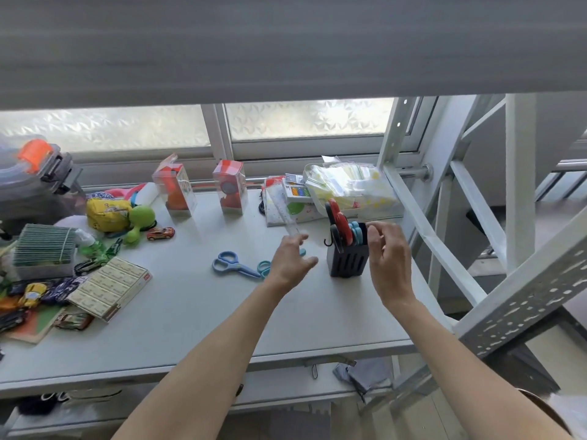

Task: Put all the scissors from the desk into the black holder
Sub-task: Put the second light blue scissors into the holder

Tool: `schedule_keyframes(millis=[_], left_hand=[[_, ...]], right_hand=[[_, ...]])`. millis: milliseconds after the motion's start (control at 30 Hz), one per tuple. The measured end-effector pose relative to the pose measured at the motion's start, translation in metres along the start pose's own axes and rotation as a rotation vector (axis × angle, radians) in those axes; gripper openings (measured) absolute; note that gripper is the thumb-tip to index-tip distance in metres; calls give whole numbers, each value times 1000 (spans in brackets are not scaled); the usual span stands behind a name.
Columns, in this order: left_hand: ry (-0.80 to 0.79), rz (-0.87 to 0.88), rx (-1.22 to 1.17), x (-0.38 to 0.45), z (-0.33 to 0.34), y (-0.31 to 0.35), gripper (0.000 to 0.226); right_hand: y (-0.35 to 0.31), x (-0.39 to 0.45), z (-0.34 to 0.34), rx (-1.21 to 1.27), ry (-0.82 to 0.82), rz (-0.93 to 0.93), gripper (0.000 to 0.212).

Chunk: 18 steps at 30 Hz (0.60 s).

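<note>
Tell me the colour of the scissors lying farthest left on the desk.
Blue: the scissors have light blue handles, seen clearly in the head view.

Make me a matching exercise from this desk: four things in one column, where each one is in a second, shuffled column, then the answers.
Things:
1. blue scissors
2. red-handled scissors
3. toy car
4. right hand

Places:
A. standing in the black holder
B. raised beside the holder, at its top right edge
C. flat on the desk, left of the left hand
D. next to the green toy

Pairs: 1-C, 2-A, 3-D, 4-B
</note>
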<state>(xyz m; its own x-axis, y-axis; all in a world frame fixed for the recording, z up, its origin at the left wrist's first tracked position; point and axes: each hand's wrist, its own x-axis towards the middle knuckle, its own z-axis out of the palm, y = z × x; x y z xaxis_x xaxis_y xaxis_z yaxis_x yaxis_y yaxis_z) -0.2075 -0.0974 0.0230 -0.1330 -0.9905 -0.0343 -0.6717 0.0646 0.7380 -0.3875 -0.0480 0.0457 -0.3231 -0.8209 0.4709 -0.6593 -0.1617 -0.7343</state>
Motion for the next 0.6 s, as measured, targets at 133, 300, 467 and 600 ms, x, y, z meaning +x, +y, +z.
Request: schedule_keyframes(millis=[133,300,467,600], left_hand=[[11,-126,396,1,-26,-32,62],[-74,-158,703,1,-35,-54,64],[-67,-74,772,1,-38,-55,53],[-41,34,806,-6,-42,-58,46]], right_hand=[[-6,-42,2,93,32,-28,17],[-14,-69,40,-10,-369,-184,16],[-30,-39,98,-277,-633,-189,44],[-34,-24,124,-491,-839,-251,51]])
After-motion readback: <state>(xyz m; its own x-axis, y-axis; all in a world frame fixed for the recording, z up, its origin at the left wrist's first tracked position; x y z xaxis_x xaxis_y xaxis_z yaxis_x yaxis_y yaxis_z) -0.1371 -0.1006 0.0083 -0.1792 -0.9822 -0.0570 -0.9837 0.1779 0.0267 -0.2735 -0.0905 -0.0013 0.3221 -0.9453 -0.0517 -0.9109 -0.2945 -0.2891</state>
